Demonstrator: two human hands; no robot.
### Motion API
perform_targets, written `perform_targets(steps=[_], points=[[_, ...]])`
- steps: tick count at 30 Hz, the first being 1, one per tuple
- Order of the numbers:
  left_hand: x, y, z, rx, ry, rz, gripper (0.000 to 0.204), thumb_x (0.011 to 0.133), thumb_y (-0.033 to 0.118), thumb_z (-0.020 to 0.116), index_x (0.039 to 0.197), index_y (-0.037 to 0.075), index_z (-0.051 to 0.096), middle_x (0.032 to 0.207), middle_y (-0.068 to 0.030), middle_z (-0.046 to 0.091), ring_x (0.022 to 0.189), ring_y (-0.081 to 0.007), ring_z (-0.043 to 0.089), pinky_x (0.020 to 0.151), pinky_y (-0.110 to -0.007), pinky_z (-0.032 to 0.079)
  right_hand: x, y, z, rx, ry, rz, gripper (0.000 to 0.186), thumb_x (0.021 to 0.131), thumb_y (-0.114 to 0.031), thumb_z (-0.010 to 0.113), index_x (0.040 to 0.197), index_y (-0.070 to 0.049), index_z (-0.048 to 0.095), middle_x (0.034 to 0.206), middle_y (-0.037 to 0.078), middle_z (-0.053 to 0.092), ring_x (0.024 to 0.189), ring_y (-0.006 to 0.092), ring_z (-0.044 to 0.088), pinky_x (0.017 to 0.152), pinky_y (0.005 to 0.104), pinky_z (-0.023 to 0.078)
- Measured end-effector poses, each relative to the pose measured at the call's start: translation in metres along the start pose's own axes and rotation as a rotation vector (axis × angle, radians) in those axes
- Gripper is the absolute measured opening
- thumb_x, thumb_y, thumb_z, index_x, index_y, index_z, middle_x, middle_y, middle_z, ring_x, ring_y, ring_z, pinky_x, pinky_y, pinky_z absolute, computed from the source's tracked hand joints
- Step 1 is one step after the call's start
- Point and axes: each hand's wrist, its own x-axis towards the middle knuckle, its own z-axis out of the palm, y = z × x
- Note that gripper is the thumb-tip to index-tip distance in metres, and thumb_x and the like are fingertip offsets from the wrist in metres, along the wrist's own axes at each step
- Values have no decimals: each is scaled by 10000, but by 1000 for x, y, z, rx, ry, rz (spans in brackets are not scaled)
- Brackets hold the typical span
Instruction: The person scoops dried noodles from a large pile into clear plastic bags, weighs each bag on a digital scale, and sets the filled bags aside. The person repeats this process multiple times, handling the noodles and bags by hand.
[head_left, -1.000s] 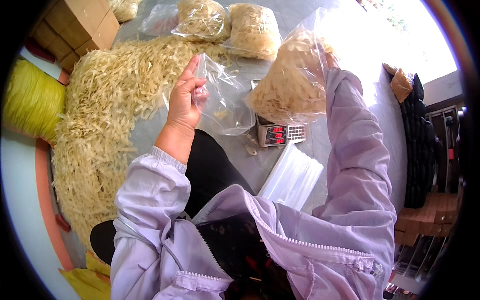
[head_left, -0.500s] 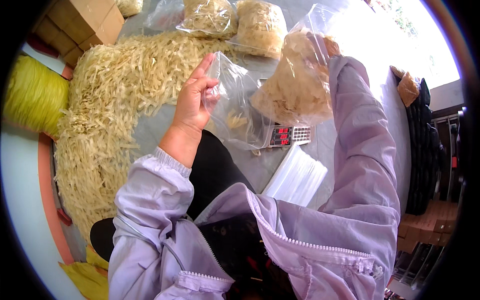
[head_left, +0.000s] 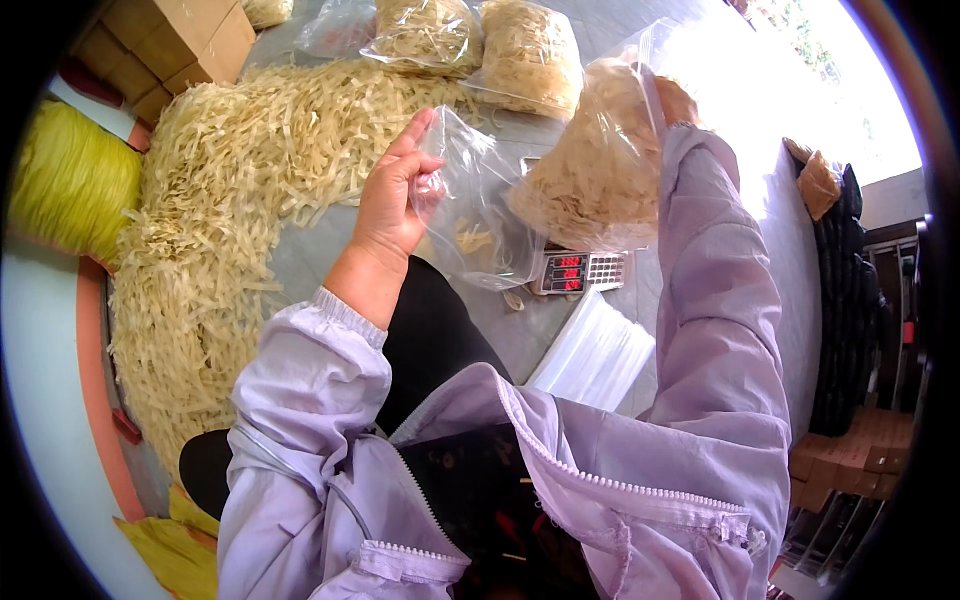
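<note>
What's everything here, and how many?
strip heap: one, cream, left floor
scale: one, grey, middle
full bag: one, clear over cream, above scale
limp bag: one, clear, middle
plastic stack: one, white, near scale
filled bags: three, clear over cream, far edge
flat bag: one, clear, far edge
boxes: several, brown, left and right
sack: one, yellowish, left
sheeting: count unclear, yellow, lower left
padded thing: one, black, right
jacket: one, lilac, bottom
left hand: one, lilac-sleeved, pinching limp bag
right hand: one, lilac-sleeved, at full bag
</note>
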Motion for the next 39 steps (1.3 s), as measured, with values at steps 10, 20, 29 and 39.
perform_targets(steps=[10,20,29,39], points=[[-2,1,2,27,-4,26,619,756,-70,461,1357,55,380,1343,33,412,586,-9,382,523,-145,353,-26,83,-49,420,487,58,390,734,-341,643,1078,-160,615,862,103,666,768,266,645,678,371,512],[0,-1,1,45,12,54,647,755,-51,484,1378,65,349,1378,40,372,615,-12,391,545,-155,369,-108,63,-135,1376,674,-81,426,756,-104,716,1130,5,542,955,100,598,815,176,620,597,284,562],[-4,6,0,-26,-41,126,655,769,-66,490,1390,69,328,1366,51,375,603,-16,386,539,-149,374,-165,-85,-61,1884,245,-354,208,887,-151,553,1064,-45,533,982,93,597,855,185,602,680,315,544],[-6,8,1,-37,-50,97,642,767,-72,496,1377,66,353,1381,68,368,628,-3,382,536,-139,359,-159,-173,52,660,-318,-503,344,778,-266,651,1072,-88,639,982,157,654,814,267,645,753,334,504]])
